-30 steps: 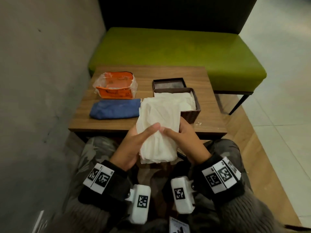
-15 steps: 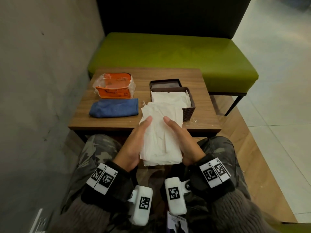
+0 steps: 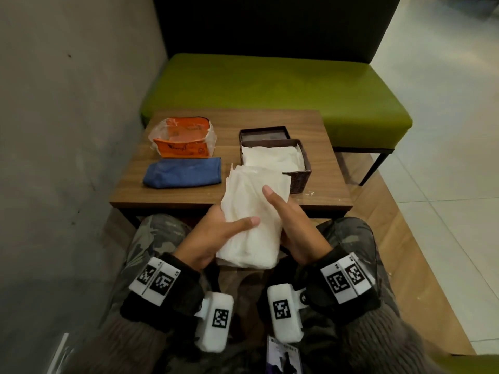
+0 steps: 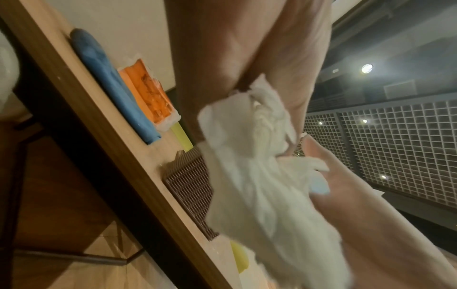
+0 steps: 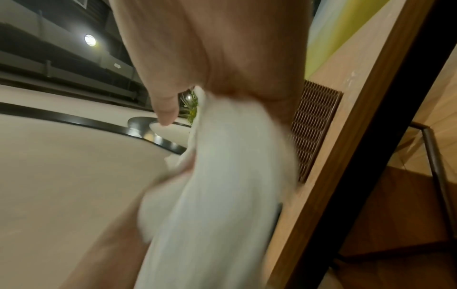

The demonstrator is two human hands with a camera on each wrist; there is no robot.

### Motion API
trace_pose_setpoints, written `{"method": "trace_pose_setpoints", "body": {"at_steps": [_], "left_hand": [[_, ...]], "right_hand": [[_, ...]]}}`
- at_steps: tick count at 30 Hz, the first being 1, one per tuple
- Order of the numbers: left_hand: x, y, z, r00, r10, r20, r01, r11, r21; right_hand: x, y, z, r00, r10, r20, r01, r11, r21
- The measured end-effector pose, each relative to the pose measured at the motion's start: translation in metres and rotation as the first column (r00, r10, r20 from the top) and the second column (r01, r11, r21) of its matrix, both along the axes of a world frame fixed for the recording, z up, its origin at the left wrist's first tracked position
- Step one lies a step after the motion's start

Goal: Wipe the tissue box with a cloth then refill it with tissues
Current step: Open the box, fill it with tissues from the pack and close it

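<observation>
Head view: a seated person holds a stack of white tissues (image 3: pixel 251 220) over the lap at centre frame, the left hand (image 3: pixel 216 238) cupped under its left edge with the thumb laid across the lower half, the right hand (image 3: pixel 291 228) supporting the right edge with the thumb raised off the top sheet. Within the last second the 2 thumbs, which met in a pinch at the stack's middle, have parted, and the stack has flattened and tipped toward the table (image 3: pixel 324 201). Just above the stack, the woven tissue box (image 3: pixel 299 179) stands open and already holds a layer of white tissues; its lid (image 3: pixel 264 134) lies behind it. The blue cloth (image 3: pixel 182 175) rests folded at left, with the orange tissue pack (image 3: pixel 181 141) behind it, which suggests the wiping is done and the refill is under way.

Left wrist view: the palm fills the upper centre, and crumpled tissue edges (image 4: pixel 259 166) spill from between the fingers in mid-frame; the box's ribbed side (image 4: pixel 190 187) sits just behind, on the table edge.

Right wrist view: blurred by motion, the white stack (image 5: pixel 222 185) runs down the centre under the palm, the thumb clear of it; the box wall (image 5: pixel 314 125) shows at right. The next load appears squared up and ready to go into the box.
</observation>
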State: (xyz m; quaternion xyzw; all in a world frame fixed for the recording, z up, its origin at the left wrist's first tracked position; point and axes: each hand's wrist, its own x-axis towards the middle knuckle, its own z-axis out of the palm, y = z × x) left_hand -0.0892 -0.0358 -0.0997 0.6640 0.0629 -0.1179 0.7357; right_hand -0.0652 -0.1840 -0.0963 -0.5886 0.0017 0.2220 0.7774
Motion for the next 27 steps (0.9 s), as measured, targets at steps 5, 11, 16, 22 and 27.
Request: {"method": "trace_pose_setpoints", "body": {"at_steps": [5,11,16,22,27], "left_hand": [[0.007,0.025,0.004,0.952,-0.305,-0.032,0.295,0.884,0.363],[0.012,0.031,0.004,0.976,-0.213,0.042,0.168,0.864,0.474],[0.001,0.026,-0.008,0.992,0.094,-0.084,-0.115,0.947,-0.301],[-0.005,0.001,-0.017,0.984,0.141,-0.107,-0.168,0.935,-0.312],[0.0,0.006,-0.013,0.961,0.248,-0.126,-0.274,0.921,-0.277]], "right_hand": [[0.015,-0.024,0.004,0.997,0.027,0.07,-0.007,0.962,-0.274],[0.02,-0.03,-0.002,0.95,0.284,0.127,-0.178,0.831,-0.528],[0.017,-0.039,-0.008,0.997,0.05,0.056,-0.038,0.979,-0.2],[0.01,-0.023,-0.007,0.999,-0.006,0.053,0.013,0.99,-0.144],[0.013,-0.028,-0.008,0.998,-0.043,0.041,0.049,0.982,-0.18]]}}
